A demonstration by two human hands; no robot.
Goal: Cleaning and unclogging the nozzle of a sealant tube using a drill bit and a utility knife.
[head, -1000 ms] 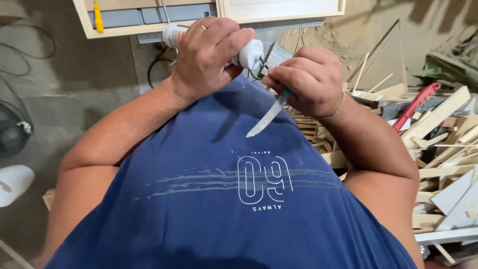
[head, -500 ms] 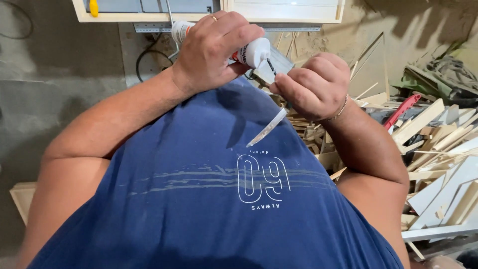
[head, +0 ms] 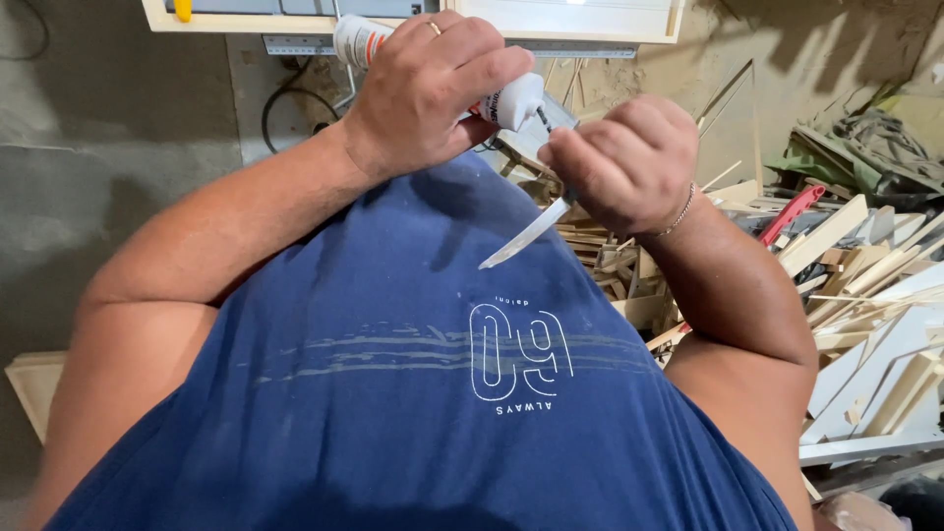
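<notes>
Since the earlier pictures both hands have lifted a little and drawn closer together, and the knife blade, which hung lower against the shirt, now slants up toward the tube's tip.

Left hand (head: 423,93) has its grip wrapped full around a white tube (head: 506,98) of glue or sealant, fingers closed over the body, the capped end pointing right. A ring shows on one finger. Right hand (head: 624,162) is closed in a fist on the handle of a knife (head: 526,236); the pale blade runs down and left from the fist and lies over the blue shirt (head: 413,374). The handle end seems to meet the tube's nozzle, where a thin dark point shows between the two hands, though the exact contact is hidden by the fingers.

Both things are held in the air in front of the chest, not set down on anything. Beyond the hands lies a heap of wood offcuts (head: 865,285) on the floor at right, with a red-handled tool (head: 787,211) among them, and a pale framed panel (head: 393,15) along the top edge of the view.

Judging by this, the step in hand is working at the tube's tip, opening or clearing it. What comes next would call for a steady left hold and small, controlled force from the right, with the blade kept off the shirt.
</notes>
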